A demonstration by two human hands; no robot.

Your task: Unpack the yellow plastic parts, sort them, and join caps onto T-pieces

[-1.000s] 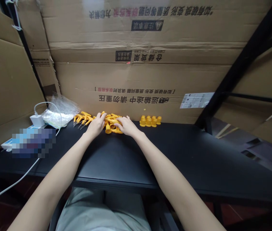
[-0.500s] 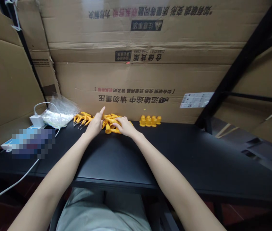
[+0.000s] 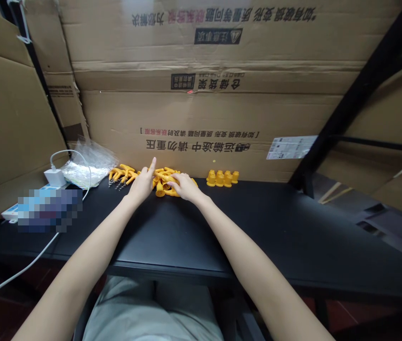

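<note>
A loose pile of yellow plastic pieces (image 3: 161, 182), some with round, cup-like ends, lies at the back of the black table between my hands. Along the pile's left side rests my left hand (image 3: 143, 184), its index finger stretched out toward the cardboard; its other fingers are partly hidden. My right hand (image 3: 186, 188) reaches over the right side of the pile, touching pieces with its thumb and fingers apart. Left of my left hand lie several yellow-handled corkscrews (image 3: 122, 173) with metal spirals. To the right, several yellow bell-shaped caps (image 3: 219, 178) stand upright in rows.
A cardboard wall (image 3: 201, 111) closes off the back of the table (image 3: 172, 237). On the left are a clear plastic bag (image 3: 90, 163), a white charger (image 3: 55, 178) on a power strip and a trailing white cable (image 3: 42, 253). A black metal post (image 3: 353, 94) slants up on the right.
Both hands stay at the pile with almost no movement. The view has shifted very slightly; no piece has visibly been moved.
</note>
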